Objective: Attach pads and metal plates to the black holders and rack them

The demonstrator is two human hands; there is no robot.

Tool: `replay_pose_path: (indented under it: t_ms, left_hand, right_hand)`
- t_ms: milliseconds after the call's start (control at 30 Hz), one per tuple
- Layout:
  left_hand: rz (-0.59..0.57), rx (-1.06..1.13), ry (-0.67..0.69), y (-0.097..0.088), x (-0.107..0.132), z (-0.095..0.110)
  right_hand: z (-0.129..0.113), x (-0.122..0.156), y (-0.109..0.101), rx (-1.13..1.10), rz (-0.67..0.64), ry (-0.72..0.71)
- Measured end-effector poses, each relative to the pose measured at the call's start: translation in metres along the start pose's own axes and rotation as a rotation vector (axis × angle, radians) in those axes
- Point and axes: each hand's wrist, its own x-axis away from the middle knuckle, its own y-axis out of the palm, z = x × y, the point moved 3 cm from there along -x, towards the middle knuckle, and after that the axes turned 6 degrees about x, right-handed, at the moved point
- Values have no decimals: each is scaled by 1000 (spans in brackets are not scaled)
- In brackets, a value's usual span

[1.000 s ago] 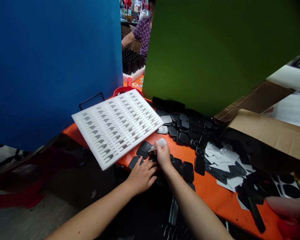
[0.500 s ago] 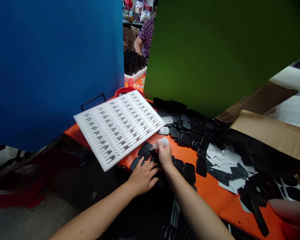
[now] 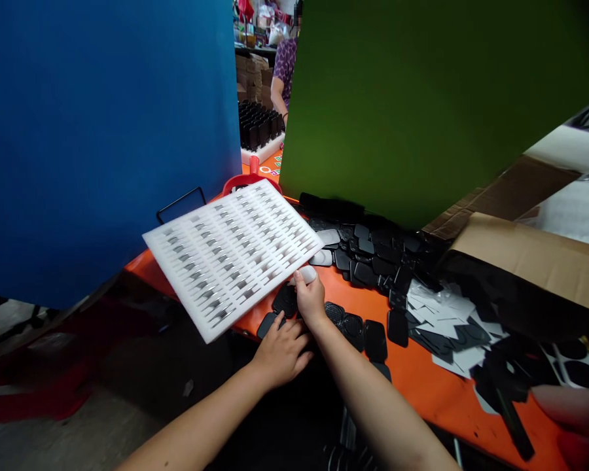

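Observation:
My right hand (image 3: 311, 299) is closed around a small white squeeze bottle (image 3: 305, 274), its nozzle hidden behind the fingers. It is over a black rounded-square piece (image 3: 285, 299) near the table's front edge. My left hand (image 3: 283, 350) lies low with fingers spread, the fingertips by another black piece (image 3: 266, 324). Several black pieces with ridged loops on top, such as this ridged piece (image 3: 353, 327), line the edge to the right of my right hand. A white foam tray (image 3: 196, 320) with rows of slots holding thin metallic parts slants just left of my hands.
Black pieces (image 3: 366, 273) are heaped on the orange table (image 3: 422, 376). White paper scraps (image 3: 439, 317) and a cardboard box (image 3: 530, 255) are at right. Blue panel (image 3: 108, 131) and green panel (image 3: 422, 98) stand behind. A person (image 3: 285, 72) sits beyond them.
My right hand with the bottle has moved left, over the ridged black piece, and ridged pieces behind it are uncovered. My left hand stays nearly in place.

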Motion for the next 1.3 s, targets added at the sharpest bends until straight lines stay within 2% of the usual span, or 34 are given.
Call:
replay_pose_path:
  t_ms: [133,267,367,467,600,733,800,867,967,1067,1167,1300]
  left_hand:
    - [-1,23,-4,-1,-1,0]
    - [-1,38,13,-5,0,2]
    - [-1,53,14,-8,0,3]
    - [-5,75,13,-10,-1,4]
    - [-30,58,29,-9,-2,4]
    - [-37,14,33,-3,-6,-1]
    - [-43,4,34,1,-9,-4]
    - [-61,-2,33,3,-11,-5]
    - [-88,-11,28,5,-13,-6]
    - [-98,-11,9,4,-17,-4]
    - [-60,-24,6,-3,-19,6]
    - [15,-40,44,-29,-18,23]
  right_hand:
    - [-2,-1,-4,35,18,-12]
    - [-1,-1,-6,-78,44,80]
    - [-1,-2,-9,-325,42,183]
    - [-1,-1,-21,-654,67,322]
    - [13,11,-61,-1061,81,563]
    - [49,42,-123,-1223,51,742]
    - [75,62,-159,-1225,136,780]
    - [102,81,-194,-1229,285,791]
    - [137,98,-233,-1285,437,830]
    - [158,93,-254,-1311,461,873]
    - [165,76,-262,-1294,455,885]
    - [167,65,-262,-1267,371,887]
